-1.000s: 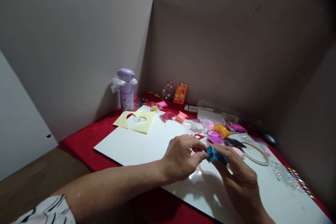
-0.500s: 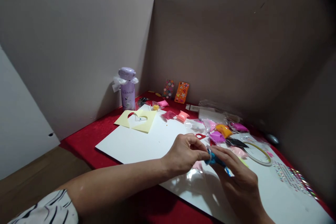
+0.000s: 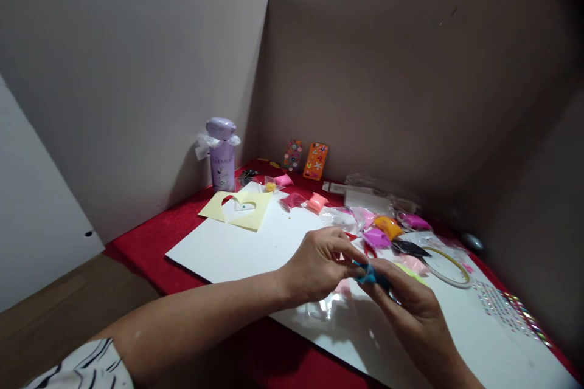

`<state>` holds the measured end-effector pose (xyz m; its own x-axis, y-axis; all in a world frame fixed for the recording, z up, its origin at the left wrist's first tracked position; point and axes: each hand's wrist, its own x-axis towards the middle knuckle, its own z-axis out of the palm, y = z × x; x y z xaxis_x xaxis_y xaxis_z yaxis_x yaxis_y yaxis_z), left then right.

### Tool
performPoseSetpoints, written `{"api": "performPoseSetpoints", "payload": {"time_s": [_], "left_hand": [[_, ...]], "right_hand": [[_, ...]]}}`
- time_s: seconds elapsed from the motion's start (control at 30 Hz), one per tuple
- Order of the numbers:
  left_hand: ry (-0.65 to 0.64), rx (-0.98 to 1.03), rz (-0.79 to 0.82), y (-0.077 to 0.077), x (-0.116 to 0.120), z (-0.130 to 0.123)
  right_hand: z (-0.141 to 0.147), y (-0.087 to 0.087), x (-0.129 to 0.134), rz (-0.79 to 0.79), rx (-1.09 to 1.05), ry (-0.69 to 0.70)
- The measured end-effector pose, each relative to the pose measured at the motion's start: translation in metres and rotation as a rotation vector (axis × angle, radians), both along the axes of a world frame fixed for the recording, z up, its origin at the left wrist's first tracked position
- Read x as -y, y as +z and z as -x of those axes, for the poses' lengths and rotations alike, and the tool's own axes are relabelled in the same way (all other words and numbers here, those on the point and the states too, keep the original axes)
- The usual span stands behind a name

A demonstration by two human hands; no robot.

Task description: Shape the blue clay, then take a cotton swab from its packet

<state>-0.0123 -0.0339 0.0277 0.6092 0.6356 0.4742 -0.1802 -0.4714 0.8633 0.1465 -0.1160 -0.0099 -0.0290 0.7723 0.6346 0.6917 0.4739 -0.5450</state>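
Note:
Above the white board [image 3: 237, 255], my two hands meet at a small blue packet [image 3: 365, 272] in shiny clear plastic. With thumb and fingertips together, my left hand [image 3: 314, 264] pinches the packet's near-left edge. My right hand [image 3: 410, 304] has its fingers closed around the rest of it, hiding much of the blue. Beneath the hands lie a clear plastic sheet [image 3: 326, 310] and a pale pink piece [image 3: 343, 287]. Just behind them are red-handled scissors [image 3: 369, 250], partly covered.
Colourful packets, among them orange [image 3: 387, 228] and purple [image 3: 376, 237], sit behind my hands. A tape ring [image 3: 449, 264] and gem stickers [image 3: 504, 310] lie right. Yellow paper with a heart cutout [image 3: 214, 208], a purple bottle [image 3: 222, 164] and decorated phone cases [image 3: 316, 161] stand farther back.
My right hand has turned and closed further over the blue packet, so its lower end is now hidden. My left hand has shifted slightly, still pinching the edge.

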Motion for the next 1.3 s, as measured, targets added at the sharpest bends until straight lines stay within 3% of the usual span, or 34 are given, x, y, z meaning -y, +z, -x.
{"api": "performPoseSetpoints", "payload": {"time_s": [0.4,0.6,0.7,0.97,1.13,1.3], "left_hand": [[-0.110,-0.145,-0.612,0.002,-0.016,0.006],[-0.046,-0.228,-0.817,0.005,-0.015,0.006],[0.033,-0.243,-0.743,0.000,-0.012,0.004],[0.125,-0.147,-0.210,-0.005,-0.003,0.000],[0.128,-0.153,-0.115,-0.006,0.001,0.000],[0.098,-0.138,0.139,-0.008,0.003,-0.001]], "right_hand": [[-0.004,0.006,0.004,0.124,0.031,0.088],[-0.001,0.010,0.004,0.097,0.032,0.085],[-0.004,0.006,0.003,0.010,0.045,0.042],[-0.005,-0.002,0.002,-0.192,0.188,-0.179],[0.001,-0.004,0.002,-0.321,0.334,-0.272],[0.001,-0.008,0.002,-0.329,0.394,-0.275]]}}
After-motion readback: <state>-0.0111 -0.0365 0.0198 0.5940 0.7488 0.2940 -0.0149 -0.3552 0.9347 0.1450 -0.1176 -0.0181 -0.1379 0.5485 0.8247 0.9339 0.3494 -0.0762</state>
